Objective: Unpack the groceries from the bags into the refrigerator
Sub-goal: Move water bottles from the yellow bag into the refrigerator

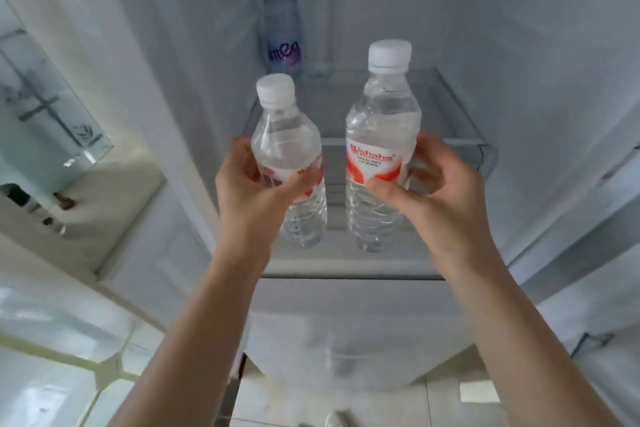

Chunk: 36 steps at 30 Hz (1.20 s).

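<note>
Fingers of our left hand [249, 184] curl round a water bottle [289, 163] at frame centre, and our right hand [436, 191] grips a second water bottle [379, 149] just beside it, both upright with white caps. We hold them before the open refrigerator [519, 80], above its glass shelf [450, 107], where two blue-capped bottles [282, 21] stand at upper centre.

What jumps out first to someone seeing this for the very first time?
Two clear water bottles with white caps and red labels, held upright in front of the open refrigerator: one in the left hand, one in the right hand. Behind them, two blue-capped bottles stand at the back of the glass shelf.
</note>
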Available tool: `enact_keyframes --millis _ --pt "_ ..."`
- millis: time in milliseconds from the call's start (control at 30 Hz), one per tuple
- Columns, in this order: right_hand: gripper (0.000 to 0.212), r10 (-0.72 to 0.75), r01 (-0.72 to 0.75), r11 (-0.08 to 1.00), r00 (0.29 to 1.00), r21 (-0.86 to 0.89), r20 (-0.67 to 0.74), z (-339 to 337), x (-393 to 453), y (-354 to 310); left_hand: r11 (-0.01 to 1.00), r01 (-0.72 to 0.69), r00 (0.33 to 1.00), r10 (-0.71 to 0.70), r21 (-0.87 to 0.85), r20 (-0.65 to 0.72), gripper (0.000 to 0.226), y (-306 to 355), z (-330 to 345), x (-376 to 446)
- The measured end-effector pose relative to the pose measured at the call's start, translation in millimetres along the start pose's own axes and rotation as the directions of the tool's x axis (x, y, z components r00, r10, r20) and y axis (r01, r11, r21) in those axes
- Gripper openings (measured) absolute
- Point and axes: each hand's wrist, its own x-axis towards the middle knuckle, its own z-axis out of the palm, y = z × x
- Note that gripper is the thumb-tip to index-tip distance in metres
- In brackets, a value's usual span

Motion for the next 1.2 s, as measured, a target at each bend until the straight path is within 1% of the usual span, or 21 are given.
enact_keyframes --millis 100,200,333,567,733,833,933,967,1067,1200 --pt "0.058 -0.016 0.016 1.0 0.999 -0.004 -0.05 3 29 -4 0.999 -0.032 0.999 0.032 0.015 0.015 0.06 13 11 28" --pt "0.059 -0.027 0.027 1.0 0.995 0.001 -0.097 7 55 -7 1.0 -0.029 1.0 0.029 0.001 0.01 0.052 25 24 57" --pt "0.064 -0.029 0.033 0.999 0.991 0.027 -0.13 13 90 -12 0.997 -0.02 1.0 0.022 -0.069 0.021 0.043 36 37 92" --pt "0.053 -0.035 0.035 0.999 0.981 0.001 -0.191 23 135 -16 0.986 -0.128 0.99 0.133 -0.108 0.046 0.049 46 59 132" --pt "0.059 -0.019 0.021 1.0 0.973 0.009 -0.23 26 158 -2 0.988 -0.119 0.992 0.123 -0.095 0.036 0.056 30 76 152" --pt "0.06 -0.019 0.019 1.0 0.975 -0.001 -0.219 22 167 8 0.989 -0.09 0.996 0.089 -0.117 -0.013 0.056 17 85 160" --pt "0.068 -0.023 0.019 1.0 0.982 -0.02 -0.187 19 173 13 0.986 -0.083 0.996 0.081 -0.142 -0.021 0.057 10 92 163" --pt "0.067 -0.029 0.023 0.999 0.984 -0.034 -0.176 18 175 15 0.985 -0.091 0.996 0.089 -0.145 -0.018 0.056 9 93 163" --pt "0.064 -0.043 0.027 0.995 0.986 -0.098 -0.164 16 177 24 0.982 -0.123 0.992 0.127 -0.145 0.02 0.055 7 97 163" --pt "0.071 -0.037 0.014 0.996 0.967 -0.091 -0.254 20 174 31 0.983 -0.113 0.986 0.128 -0.142 0.106 0.054 3 93 172"
